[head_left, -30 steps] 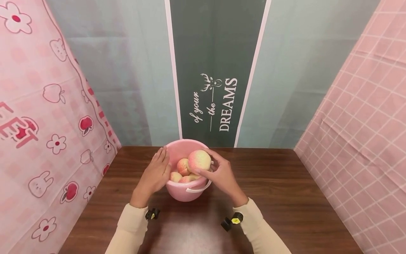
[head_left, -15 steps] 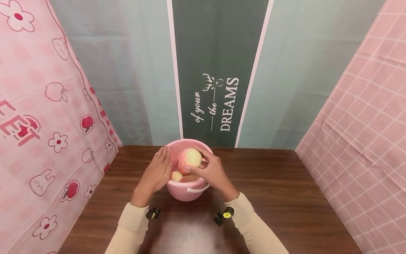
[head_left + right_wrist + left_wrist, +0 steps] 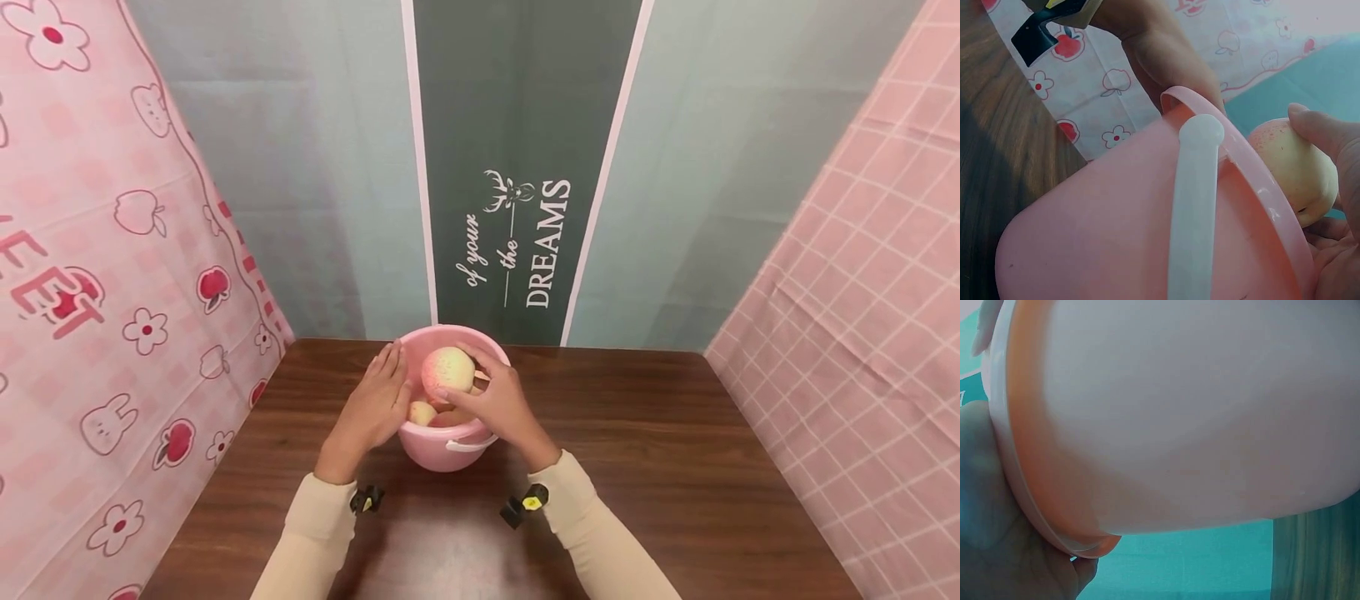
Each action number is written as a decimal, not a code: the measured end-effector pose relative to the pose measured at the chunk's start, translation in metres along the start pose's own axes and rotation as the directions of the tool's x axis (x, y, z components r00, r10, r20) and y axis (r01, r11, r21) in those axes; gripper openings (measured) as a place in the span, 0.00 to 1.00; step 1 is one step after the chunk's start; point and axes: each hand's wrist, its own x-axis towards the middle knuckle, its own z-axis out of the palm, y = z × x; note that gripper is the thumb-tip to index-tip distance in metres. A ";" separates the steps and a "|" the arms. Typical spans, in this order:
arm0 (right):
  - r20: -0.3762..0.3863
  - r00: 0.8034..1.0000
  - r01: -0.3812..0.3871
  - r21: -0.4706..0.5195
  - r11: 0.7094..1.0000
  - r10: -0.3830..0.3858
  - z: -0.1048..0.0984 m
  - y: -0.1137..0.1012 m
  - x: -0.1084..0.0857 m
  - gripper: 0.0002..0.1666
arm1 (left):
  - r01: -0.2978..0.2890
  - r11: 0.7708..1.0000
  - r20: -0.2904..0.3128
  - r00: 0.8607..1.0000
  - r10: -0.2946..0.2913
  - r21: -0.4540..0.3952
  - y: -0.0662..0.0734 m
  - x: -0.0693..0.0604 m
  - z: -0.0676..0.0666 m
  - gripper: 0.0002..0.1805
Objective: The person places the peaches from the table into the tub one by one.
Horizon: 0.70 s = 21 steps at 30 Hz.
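A pink bucket (image 3: 442, 454) stands on the table, and several peaches, among them a small pale peach (image 3: 422, 412), lie inside. My right hand (image 3: 501, 400) holds a yellow and pink peach (image 3: 447, 372) between thumb and fingers, over the bucket's mouth. That peach (image 3: 1297, 169) shows close to the rim in the right wrist view. My left hand (image 3: 377, 400) rests with straight fingers against the left side of the rim. In the left wrist view the bucket wall (image 3: 1179, 425) fills most of the frame, with part of the left hand (image 3: 1016, 550) by the rim.
The bucket's white handle (image 3: 470, 445) hangs down at its front right. A brown wooden table (image 3: 637, 467) lies beneath. Behind it hangs a green and grey cloth (image 3: 517, 108); pink patterned cloths (image 3: 150, 275) line both sides.
My right hand has moved left with the peach, from the bucket's right rim to over its middle. My left hand has stayed on the rim. The view has shifted slightly.
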 end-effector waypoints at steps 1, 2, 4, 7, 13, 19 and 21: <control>0.009 1.000 0.013 -0.002 1.000 -0.013 0.000 0.001 0.000 0.45 | -0.005 1.000 -0.004 1.000 0.005 0.000 0.000 0.000 0.000 0.33; 0.019 1.000 0.025 -0.002 1.000 -0.025 -0.001 0.001 0.001 0.44 | -0.005 1.000 -0.004 1.000 0.005 -0.003 0.000 0.000 -0.001 0.33; 0.039 0.998 0.048 0.002 0.999 -0.048 -0.001 0.002 0.002 0.44 | -0.003 1.000 -0.005 1.000 0.003 -0.002 0.000 0.000 -0.001 0.32; 0.063 0.997 0.053 0.010 0.999 -0.054 -0.003 0.003 0.002 0.43 | -0.001 1.000 -0.009 1.000 0.001 -0.008 -0.001 -0.001 -0.002 0.32; 0.058 0.998 0.039 -0.006 0.999 -0.039 -0.002 0.001 0.000 0.40 | 0.008 1.000 -0.009 1.000 -0.009 -0.015 -0.001 -0.002 -0.001 0.32; 0.061 0.997 0.038 -0.025 0.999 -0.037 0.001 0.000 -0.003 0.40 | 0.020 0.999 -0.016 1.000 -0.021 -0.025 -0.001 -0.004 -0.001 0.33; 0.084 0.995 0.051 -0.041 0.998 -0.047 0.000 -0.001 0.001 0.41 | 0.009 0.999 -0.026 1.000 -0.010 -0.032 0.000 -0.002 -0.003 0.33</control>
